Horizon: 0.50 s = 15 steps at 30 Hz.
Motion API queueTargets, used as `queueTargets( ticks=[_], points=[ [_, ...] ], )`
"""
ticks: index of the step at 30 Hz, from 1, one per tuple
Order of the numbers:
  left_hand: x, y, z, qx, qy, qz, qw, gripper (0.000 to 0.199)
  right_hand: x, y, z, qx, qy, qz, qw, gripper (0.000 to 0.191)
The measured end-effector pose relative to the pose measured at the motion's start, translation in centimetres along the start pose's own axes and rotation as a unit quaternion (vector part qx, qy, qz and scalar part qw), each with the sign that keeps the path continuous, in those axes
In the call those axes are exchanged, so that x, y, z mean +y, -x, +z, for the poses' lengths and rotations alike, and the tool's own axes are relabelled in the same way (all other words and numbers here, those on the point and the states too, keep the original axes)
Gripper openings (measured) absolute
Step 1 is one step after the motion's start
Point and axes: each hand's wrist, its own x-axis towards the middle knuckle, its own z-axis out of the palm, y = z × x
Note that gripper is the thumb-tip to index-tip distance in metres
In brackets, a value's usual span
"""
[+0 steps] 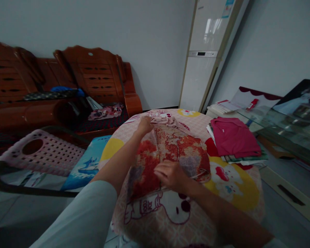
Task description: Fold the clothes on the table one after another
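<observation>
The rust-red, tan-mottled cloth garment [170,141] spreads between the curled left hand [145,125] at its far edge and half-curled right hand [171,175] nearer, holds unclear.

1. A wooden chair [100,75] is set against the wall [155,44]; a patterned cloth [107,112] is laid on its seat.
2. A tall air conditioner [200,77] is placed in the corner.
3. Papers [225,106] are stacked near a small red item [252,104].
4. A blue panel [89,168] is seen beside a pink woven chair [60,155].
</observation>
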Motion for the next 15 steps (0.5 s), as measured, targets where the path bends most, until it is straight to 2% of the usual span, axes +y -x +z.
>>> queueTargets(
  ticks=[3,5,7,8,11,15],
  points=[
    [5.8,1.2,1.4,-0.025,0.036,0.072,0.996,0.038,3.7,1.8,-3.0,0.076,0.02,0.138,0.987,0.019],
    [9.2,3.0,3.3,-0.059,0.058,0.129,0.988,0.037,5.9,3.5,-4.6,0.096,0.052,0.188,0.976,0.017],
    [11.6,5.0,5.5,-0.082,0.082,0.173,0.978,0.034,7.7,5.4,-5.8,0.1,0.083,0.215,0.968,0.016],
    [12.3,5.9,6.6,-0.095,0.09,0.195,0.972,0.034,8.4,6.4,-6.3,0.097,0.087,0.225,0.966,0.017],
    [13.1,7.8,9.0,-0.076,0.115,0.235,0.962,0.038,9.8,8.6,-7.0,0.079,0.043,0.248,0.965,0.026],
    [12.8,8.1,10.2,-0.048,0.13,0.243,0.96,0.039,10.6,9.7,-7.2,0.076,-0.069,0.27,0.957,0.039]
  ],
)
